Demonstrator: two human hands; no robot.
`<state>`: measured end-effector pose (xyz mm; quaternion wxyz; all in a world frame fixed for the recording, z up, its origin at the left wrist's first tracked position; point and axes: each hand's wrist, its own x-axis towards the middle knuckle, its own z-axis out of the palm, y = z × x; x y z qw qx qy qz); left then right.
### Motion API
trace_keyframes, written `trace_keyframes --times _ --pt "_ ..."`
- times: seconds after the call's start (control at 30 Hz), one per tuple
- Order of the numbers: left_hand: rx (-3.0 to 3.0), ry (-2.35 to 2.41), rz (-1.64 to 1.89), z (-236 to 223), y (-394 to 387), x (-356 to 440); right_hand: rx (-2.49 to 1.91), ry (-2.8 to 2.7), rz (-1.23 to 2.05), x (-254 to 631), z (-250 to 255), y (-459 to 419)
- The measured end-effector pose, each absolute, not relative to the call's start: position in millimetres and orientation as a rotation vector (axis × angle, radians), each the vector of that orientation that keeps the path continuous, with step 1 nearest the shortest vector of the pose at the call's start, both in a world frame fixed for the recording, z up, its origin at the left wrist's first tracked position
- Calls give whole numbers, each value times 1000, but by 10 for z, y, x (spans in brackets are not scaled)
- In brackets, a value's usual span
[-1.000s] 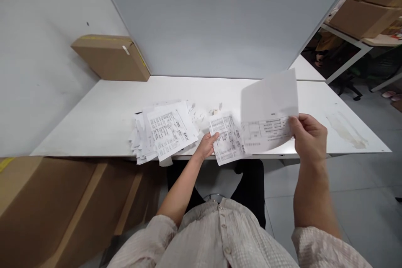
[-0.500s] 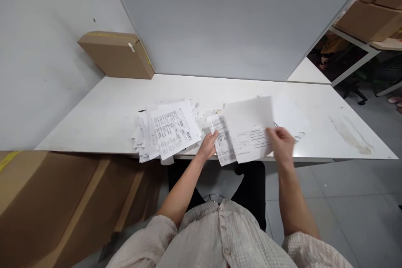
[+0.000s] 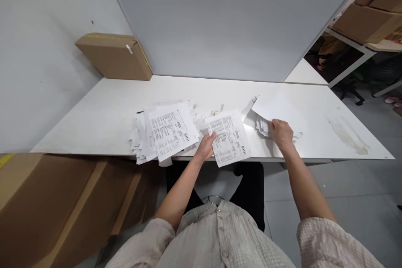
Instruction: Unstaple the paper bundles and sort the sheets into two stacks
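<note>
Your left hand (image 3: 205, 147), the nearer one, grips the printed sheet (image 3: 229, 139) by its left side over the worktop's (image 3: 113, 113) front edge, long axis roughly front-to-back, while rightward your right hand (image 3: 282, 134) pinches a blank sheet (image 3: 276, 106).

No words or numbers can be read. The sheet (image 3: 229, 138) carries columns of small dark print, a bolder line and, near one edge, a round emblem beside heavy characters, all too small to make out. Left of the sheet, the pile (image 3: 172, 130) shows a like layout on its top page, equally illegible. Right of the sheet, the stack (image 3: 263, 127) bears unreadable dark print where its pages show.
</note>
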<state>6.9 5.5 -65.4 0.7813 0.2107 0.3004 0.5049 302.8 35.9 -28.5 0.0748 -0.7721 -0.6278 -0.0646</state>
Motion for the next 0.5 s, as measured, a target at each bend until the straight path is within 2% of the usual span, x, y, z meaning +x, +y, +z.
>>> trace_keyframes --times 0.13,0.3,0.37,0.5 --pt "468 651 1087 -629 50 67 -2377 -1773 -53 3120 -189 372" --pt "468 650 1081 -595 39 64 -1994 -1645 -410 3041 317 160" --pt "469 638 1083 -593 40 66 -1848 -1552 -333 2921 530 -17" --pt "468 622 1089 -605 47 65 -1547 -1322 23 2660 709 -279"
